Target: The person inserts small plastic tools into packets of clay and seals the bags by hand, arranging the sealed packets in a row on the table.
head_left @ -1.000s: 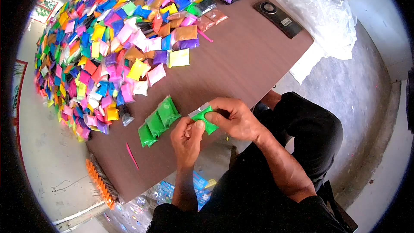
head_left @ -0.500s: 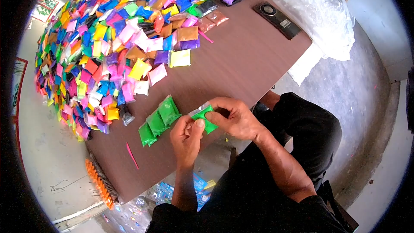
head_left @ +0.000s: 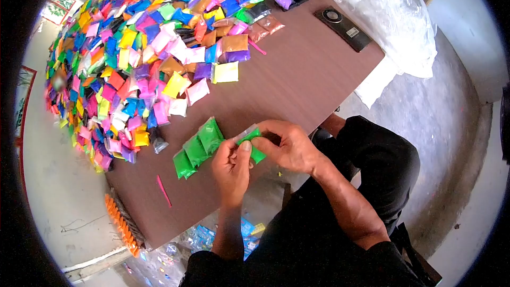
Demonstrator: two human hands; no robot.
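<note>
in the head view, a brown table point(head_left: 297, 74) stands on a grey floor point(head_left: 419, 106), a pale wall point(head_left: 69, 202) beyond its left end. over the table's near edge, the left hand point(head_left: 232, 172) and right hand point(head_left: 297, 151) both pinch one green packet point(head_left: 258, 155) between thumbs and fingers. three overlapping green packets point(head_left: 197, 151), a pink stick point(head_left: 163, 190) and a multicoloured heap point(head_left: 133, 53) lie on the table; crumpled clear plastic point(head_left: 388, 21) borders its right end.
</note>
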